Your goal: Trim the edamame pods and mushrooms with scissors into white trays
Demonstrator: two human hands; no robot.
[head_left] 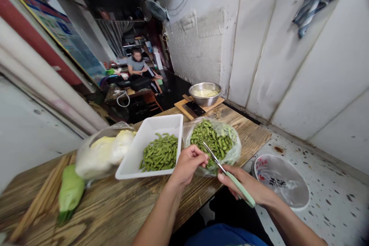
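Two hands: bare, apart but near each other, both at my side of a clear bag (235,153) of green pods (209,132)
Left hand (188,163): thumb and fingers pinched together at the bag's near edge, just left of the blades; I cannot tell whether a pod is caught between them
Right hand (245,184): wrapped round the pale green handles of the scissors (235,183)
Scissors: aimed away from me and leftward, tips past my left fingertips and above the pods; I cannot make out whether the blades are parted
Pods: one heap in the bag just beyond both hands, another in the white tray (152,122) just left of my left hand
Table (138,203): wood, below my hands and running off to the left
Pale heads (122,144): wrapped in clear plastic, left of my left hand, past the tray
Squash (70,188): green, farther left, with sticks (43,196) beyond it
Bowl (205,100): steel, pale food inside, on a board (183,108) well beyond my hands
Cleaver (196,108): flat on that board, nearer my hands than the bowl
Bucket (288,200): on the floor, right of my right hand
Person (137,65): seated far beyond my left hand
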